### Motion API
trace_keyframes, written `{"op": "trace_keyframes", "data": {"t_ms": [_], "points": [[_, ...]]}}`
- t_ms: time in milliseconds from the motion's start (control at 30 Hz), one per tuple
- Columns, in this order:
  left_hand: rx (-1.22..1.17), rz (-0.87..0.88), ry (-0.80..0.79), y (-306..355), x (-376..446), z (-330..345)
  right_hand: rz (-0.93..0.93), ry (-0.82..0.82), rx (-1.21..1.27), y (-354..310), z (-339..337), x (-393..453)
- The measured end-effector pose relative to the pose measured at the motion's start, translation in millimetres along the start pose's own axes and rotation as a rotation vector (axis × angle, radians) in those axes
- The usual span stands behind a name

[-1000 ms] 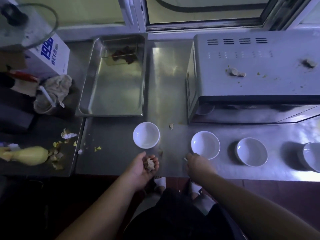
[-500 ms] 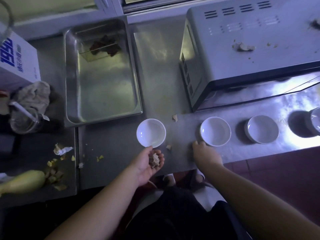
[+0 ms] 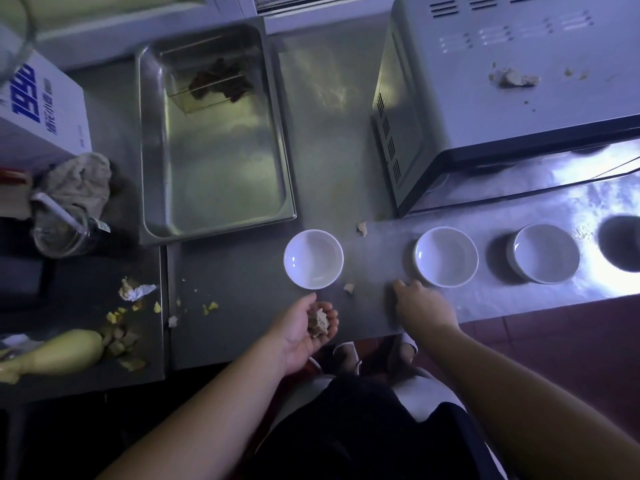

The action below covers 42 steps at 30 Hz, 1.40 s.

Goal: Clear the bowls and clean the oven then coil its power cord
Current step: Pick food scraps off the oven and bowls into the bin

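Note:
Three white bowls stand in a row on the steel counter point(image 3: 242, 317): a left bowl point(image 3: 313, 258), a middle bowl point(image 3: 446, 256) and a right bowl point(image 3: 545, 252). My left hand point(image 3: 304, 329) is palm up at the counter's front edge, cupping a lump of food scraps point(image 3: 318, 322). My right hand point(image 3: 420, 306) rests palm down on the counter, its fingertips just in front of the middle bowl. The grey oven point(image 3: 502, 88) sits at the back right with crumbs point(image 3: 514, 77) on its top. Its power cord is not visible.
A steel tray point(image 3: 214, 216) with dark residue lies behind the left bowl. Loose scraps point(image 3: 362, 228) point(image 3: 349, 288) lie between the bowls. On the left are a white box point(image 3: 41, 116), a rag point(image 3: 79, 183), a glass jar point(image 3: 60, 230), yellow peelings point(image 3: 121, 317) and a pale vegetable point(image 3: 59, 353).
The view has shifted so the oven and bowls sit further right and up. My left hand still cups the scraps; my right hand stays on the counter in front of the middle bowl.

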<state>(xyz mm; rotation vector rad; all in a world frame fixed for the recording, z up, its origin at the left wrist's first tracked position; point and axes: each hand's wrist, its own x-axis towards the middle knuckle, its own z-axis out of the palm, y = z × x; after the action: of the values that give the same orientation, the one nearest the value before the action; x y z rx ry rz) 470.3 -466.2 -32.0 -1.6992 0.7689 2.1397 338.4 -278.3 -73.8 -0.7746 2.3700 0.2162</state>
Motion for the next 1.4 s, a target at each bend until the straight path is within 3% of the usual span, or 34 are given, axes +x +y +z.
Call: {"op": "trace_keyframes", "data": {"t_ms": [167,400,667,1133,1400], "points": [[-0.016,0.015,0.0,-3.3,1.9,1.8,-0.014,0.069,0.137,-0.6,-5.2,1.7],[-0.017,0.039,-0.008,-0.9,1.6,21.2,-0.164,0.305,0.429,-23.7,-41.2,-20.0],[-0.041,0.024,-0.055,9.5,0.3,36.8,-0.38,0.273,0.475,-70.0,-67.3,-51.8],[-0.06,0.023,-0.093,12.3,-2.9,34.8,-0.399,0.286,0.474,-75.1,-59.3,-50.2],[-0.163,0.046,-0.035,5.7,3.4,20.8,-0.158,0.3,0.478,-46.1,-42.2,-39.4]]}}
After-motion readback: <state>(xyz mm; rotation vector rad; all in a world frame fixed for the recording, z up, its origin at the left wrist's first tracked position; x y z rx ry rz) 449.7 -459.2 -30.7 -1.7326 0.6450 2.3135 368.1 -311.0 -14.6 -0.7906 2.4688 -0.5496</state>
